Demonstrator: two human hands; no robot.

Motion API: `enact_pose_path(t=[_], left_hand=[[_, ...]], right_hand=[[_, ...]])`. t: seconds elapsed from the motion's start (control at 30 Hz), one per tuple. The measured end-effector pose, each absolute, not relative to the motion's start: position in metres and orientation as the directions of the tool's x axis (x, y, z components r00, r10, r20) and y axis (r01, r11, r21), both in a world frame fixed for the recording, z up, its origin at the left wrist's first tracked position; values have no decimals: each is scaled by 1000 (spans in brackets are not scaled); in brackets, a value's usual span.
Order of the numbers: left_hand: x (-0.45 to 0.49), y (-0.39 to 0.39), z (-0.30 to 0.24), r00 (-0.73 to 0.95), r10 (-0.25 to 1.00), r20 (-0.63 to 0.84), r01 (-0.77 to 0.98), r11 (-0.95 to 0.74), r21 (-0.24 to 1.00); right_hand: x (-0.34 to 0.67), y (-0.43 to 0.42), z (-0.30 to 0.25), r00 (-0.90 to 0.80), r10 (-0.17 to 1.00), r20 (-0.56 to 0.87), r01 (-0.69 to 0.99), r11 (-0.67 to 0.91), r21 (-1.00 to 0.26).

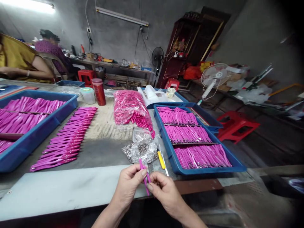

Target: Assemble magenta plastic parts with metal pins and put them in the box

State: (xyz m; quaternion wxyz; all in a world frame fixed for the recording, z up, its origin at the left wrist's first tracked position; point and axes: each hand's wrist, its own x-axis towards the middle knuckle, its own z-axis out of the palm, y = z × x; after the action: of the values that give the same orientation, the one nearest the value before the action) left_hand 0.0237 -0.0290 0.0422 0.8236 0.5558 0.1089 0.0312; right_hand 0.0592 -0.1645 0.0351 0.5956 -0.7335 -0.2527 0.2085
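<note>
Left hand (130, 183) and right hand (166, 193) pinch one pink strip (145, 181) at the surface (71, 186) edge; a slip likely drops it.

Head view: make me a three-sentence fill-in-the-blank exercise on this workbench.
1. The left hand and the right hand together pinch one thin ____ plastic strip.
2. The yellow-handled tool lies on the grey table beside a ____ rectangular plastic tray.
3. The dark red cylindrical canister stands ____.
Missing words: pink; blue; upright.
</note>
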Motion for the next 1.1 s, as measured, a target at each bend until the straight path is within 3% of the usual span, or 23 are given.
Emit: enact_pose_path(t=[0.17,1.1], left_hand=[[23,-28,42,973,177,-145,74,355,932],[18,-28,38,975,161,-150,89,336,938]], right_hand=[[58,-166,33,803,591,82,267,-233,-935],[50,-157,23,853,518,72,189,-177,-966]])
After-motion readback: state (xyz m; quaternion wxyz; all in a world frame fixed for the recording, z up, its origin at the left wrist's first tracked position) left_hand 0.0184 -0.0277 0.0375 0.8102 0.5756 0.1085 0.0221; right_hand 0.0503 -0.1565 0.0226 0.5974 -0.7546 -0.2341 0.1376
